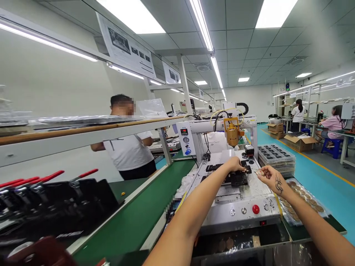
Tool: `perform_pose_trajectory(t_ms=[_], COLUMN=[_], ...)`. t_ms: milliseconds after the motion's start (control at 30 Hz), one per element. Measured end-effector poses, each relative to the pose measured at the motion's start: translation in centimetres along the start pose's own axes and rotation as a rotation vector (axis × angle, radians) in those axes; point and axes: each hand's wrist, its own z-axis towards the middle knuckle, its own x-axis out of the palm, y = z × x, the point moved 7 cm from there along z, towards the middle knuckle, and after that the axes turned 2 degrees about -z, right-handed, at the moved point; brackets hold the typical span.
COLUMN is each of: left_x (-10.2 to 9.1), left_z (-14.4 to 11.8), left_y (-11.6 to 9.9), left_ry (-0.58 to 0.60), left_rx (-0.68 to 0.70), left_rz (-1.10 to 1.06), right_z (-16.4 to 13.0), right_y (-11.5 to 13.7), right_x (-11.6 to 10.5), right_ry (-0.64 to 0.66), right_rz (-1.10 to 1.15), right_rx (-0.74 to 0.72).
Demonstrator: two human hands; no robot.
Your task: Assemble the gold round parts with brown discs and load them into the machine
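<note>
My left hand [234, 164] reaches onto the black fixture [239, 179] on the white benchtop machine [219, 199]. Its fingers are closed around a small shiny coppery bit, too small to name, at the fixture's right end. Just to the right, my right hand [271, 179] pinches a small flat round piece [259, 172] between thumb and fingertips, held slightly above the machine bed. A gold-coloured cylindrical tool head [232, 133] hangs from the gantry behind both hands.
A red button [255, 209] sits on the machine's front panel. To the right lie a bagged tray of round brown discs [305, 199] and stacked plastic trays [277, 157]. A green conveyor belt [144, 214] runs along the left, beside red-handled clamps [83, 174]. Co-workers stand and sit beyond.
</note>
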Motion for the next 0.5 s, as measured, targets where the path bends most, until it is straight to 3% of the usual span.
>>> perform_pose_trajectory(t_ms=[167, 500], left_x=[-1.6, -3.6], left_z=[-0.5, -1.1], left_y=[-0.2, 0.0], left_ry=[-0.024, -0.126], left_rx=[0.032, 0.062], left_rz=[-0.047, -0.281], right_z=[2.6, -1.6], right_y=[1.0, 3.2], right_x=[1.8, -4.0], right_ry=[0.012, -0.024], right_rz=[0.051, 0.011], right_rx=[-0.032, 0.026])
